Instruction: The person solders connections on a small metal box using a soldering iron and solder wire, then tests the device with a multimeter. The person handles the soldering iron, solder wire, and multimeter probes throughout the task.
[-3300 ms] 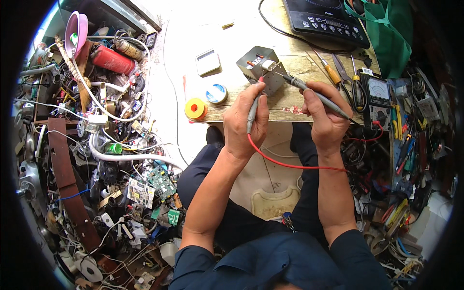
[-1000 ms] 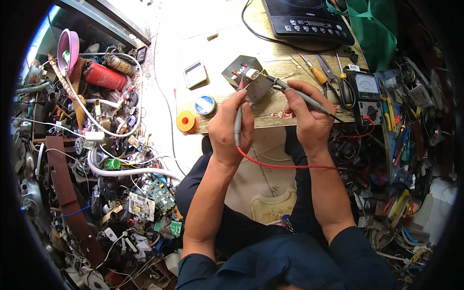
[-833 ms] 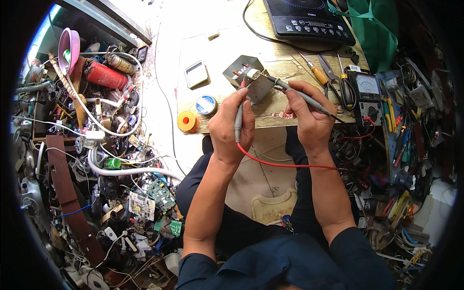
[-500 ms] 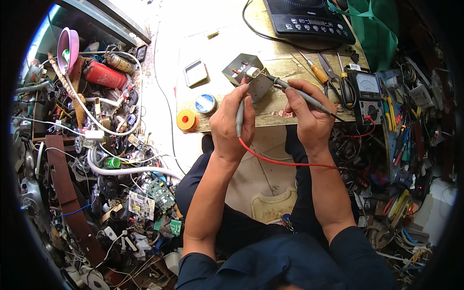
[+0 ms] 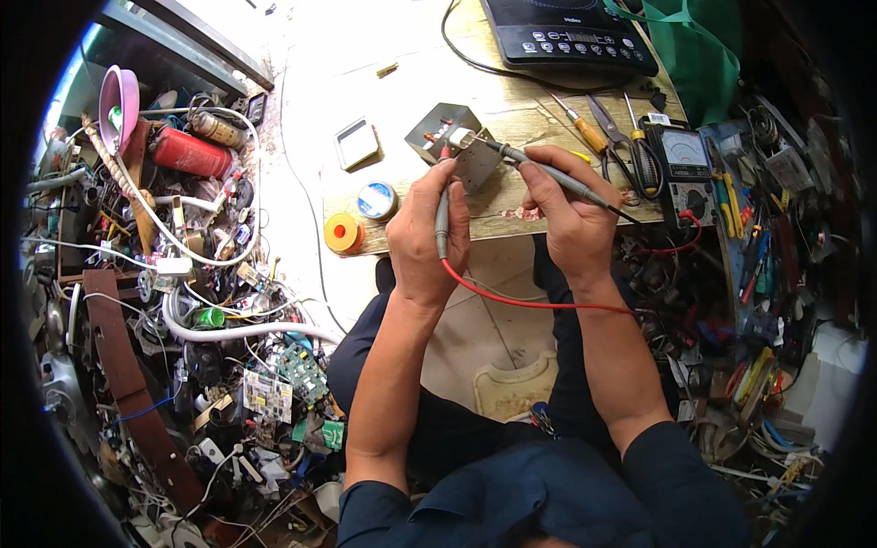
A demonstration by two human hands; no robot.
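Note:
A grey metal box (image 5: 477,167) sits near the front edge of the wooden table, with a white part (image 5: 462,135) and small red-brown pieces in its open top. My left hand (image 5: 422,224) is closed on a grey test probe (image 5: 442,236) with a red lead; its red tip end is at the box. From the right, my right hand (image 5: 577,224) grips another grey test probe (image 5: 568,180), with a black lead, and points it at the white part. Whether either tip touches metal is too small to tell. An analogue multimeter (image 5: 687,153) stands at the table's right edge.
On the table are a solder spool (image 5: 344,234), a round blue-lidded tin (image 5: 375,200), a small white-faced frame (image 5: 357,143), an induction cooker (image 5: 566,41), a screwdriver (image 5: 585,130) and scissors (image 5: 607,123). Heaped circuit boards (image 5: 301,374) and cables crowd the left; more parts lie right.
The whole view has shifted slightly, so the table and its things appear a little further left and up. Both hands keep their probes at the metal box.

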